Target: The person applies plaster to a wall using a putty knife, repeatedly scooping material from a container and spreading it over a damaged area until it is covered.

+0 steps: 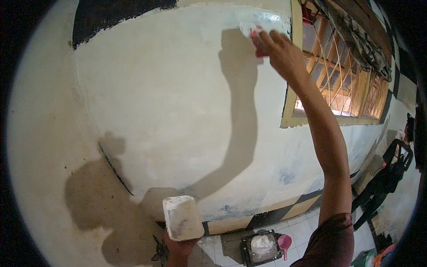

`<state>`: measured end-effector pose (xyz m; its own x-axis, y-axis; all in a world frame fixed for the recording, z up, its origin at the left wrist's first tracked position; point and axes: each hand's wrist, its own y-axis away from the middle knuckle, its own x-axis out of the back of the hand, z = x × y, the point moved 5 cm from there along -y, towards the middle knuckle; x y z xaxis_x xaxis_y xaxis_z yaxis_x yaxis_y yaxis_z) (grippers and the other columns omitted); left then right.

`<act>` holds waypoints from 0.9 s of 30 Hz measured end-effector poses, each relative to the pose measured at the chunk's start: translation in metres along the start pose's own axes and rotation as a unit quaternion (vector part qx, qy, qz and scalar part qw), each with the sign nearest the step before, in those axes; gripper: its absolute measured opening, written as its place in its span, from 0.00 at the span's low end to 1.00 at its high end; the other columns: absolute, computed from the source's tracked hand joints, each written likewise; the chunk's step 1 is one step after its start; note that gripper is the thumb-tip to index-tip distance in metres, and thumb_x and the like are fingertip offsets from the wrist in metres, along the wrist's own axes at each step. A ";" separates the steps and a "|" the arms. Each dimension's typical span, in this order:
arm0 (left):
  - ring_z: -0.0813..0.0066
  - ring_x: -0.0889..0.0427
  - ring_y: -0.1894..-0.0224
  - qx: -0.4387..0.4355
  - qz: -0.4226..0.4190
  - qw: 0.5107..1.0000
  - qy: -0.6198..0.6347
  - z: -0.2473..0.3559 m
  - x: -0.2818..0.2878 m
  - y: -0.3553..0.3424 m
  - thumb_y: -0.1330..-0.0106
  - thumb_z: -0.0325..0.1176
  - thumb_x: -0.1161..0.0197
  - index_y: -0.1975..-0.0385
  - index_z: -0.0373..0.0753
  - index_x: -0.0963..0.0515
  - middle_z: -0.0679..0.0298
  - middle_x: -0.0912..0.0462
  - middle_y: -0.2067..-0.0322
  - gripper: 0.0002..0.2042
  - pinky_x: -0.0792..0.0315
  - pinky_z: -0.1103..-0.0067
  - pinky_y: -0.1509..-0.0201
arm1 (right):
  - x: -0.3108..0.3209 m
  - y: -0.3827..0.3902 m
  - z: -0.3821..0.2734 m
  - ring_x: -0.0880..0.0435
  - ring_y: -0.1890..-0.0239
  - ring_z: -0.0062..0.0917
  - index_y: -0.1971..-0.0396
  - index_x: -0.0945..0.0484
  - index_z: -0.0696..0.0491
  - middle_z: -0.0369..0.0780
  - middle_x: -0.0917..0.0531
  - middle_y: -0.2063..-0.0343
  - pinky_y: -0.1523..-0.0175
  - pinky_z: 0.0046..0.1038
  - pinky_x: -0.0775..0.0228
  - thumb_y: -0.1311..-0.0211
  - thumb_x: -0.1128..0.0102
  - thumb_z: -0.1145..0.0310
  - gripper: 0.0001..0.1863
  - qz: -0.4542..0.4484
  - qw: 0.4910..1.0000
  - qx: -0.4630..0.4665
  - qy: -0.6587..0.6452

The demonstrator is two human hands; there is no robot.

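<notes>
My right hand (278, 49) is raised to the upper part of the white wall (169, 102), beside the window. Its fingers are closed round a small red-pink hand tool (258, 42), blurred, so its exact kind is unclear. Wet, shiny white coating (269, 18) shows on the wall just above it. Low in the view, my left hand (180, 247) supports a white rectangular plastic tub (166, 218) from beneath. The tub is tilted so that its inside shows, with whitish smears on it. My arm's shadow falls across the wall between the two hands.
A barred window with a yellowish frame (291, 109) is at the right, with dark cloth (356, 38) hanging over it. Black painted patches (120, 15) mark the wall. Below stand a dark stool (247, 251) bearing a white lump and a pink dipper (284, 242). Another person (391, 169) stands far right.
</notes>
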<state>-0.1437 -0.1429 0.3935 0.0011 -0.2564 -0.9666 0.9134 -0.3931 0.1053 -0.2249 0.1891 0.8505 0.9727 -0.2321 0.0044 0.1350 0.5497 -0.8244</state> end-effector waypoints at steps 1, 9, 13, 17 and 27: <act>0.46 0.26 0.47 0.006 -0.019 1.000 0.018 -0.003 -0.001 -0.002 0.36 0.56 0.59 0.39 0.42 0.37 0.52 0.29 0.45 0.31 0.27 0.45 0.51 | 0.006 -0.011 0.008 0.20 0.62 0.36 0.46 0.33 0.45 0.40 0.23 0.63 0.66 0.34 0.21 0.46 0.41 0.60 0.26 0.036 0.999 0.017 0.001; 0.47 0.24 0.49 0.016 -0.069 0.996 0.059 -0.020 -0.022 -0.001 0.36 0.54 0.59 0.40 0.39 0.37 0.52 0.28 0.47 0.30 0.25 0.47 0.54 | -0.006 0.027 0.010 0.21 0.65 0.36 0.49 0.30 0.44 0.40 0.23 0.66 0.65 0.36 0.22 0.47 0.40 0.57 0.24 -0.033 0.999 -0.013 -0.032; 0.48 0.24 0.50 -0.050 -0.051 0.994 -0.083 -0.029 -0.051 -0.001 0.36 0.53 0.59 0.40 0.39 0.36 0.53 0.28 0.48 0.30 0.23 0.48 0.55 | -0.005 0.001 0.040 0.21 0.64 0.36 0.48 0.31 0.45 0.40 0.24 0.65 0.63 0.35 0.23 0.46 0.41 0.62 0.23 0.020 1.000 -0.012 0.019; 0.50 0.23 0.50 -0.056 -0.038 0.989 -0.134 -0.036 -0.039 -0.003 0.36 0.55 0.62 0.40 0.42 0.35 0.55 0.27 0.48 0.29 0.22 0.51 0.56 | -0.016 0.028 0.025 0.21 0.63 0.37 0.47 0.33 0.47 0.41 0.25 0.65 0.60 0.35 0.24 0.46 0.44 0.68 0.23 -0.053 0.998 -0.045 -0.006; 0.51 0.25 0.47 -0.005 -0.004 0.996 -0.094 -0.050 -0.026 -0.018 0.36 0.56 0.63 0.40 0.45 0.36 0.58 0.28 0.46 0.30 0.24 0.51 0.52 | -0.019 0.023 0.041 0.22 0.60 0.37 0.50 0.34 0.49 0.41 0.26 0.65 0.59 0.36 0.24 0.46 0.45 0.76 0.21 -0.058 0.997 -0.049 0.031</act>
<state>-0.1398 -0.0849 0.4055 -0.0822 -0.4141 -0.9065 0.9173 -0.3870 0.0935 -0.2328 0.2385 0.8546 0.9373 -0.3412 0.0705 0.2241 0.4354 -0.8719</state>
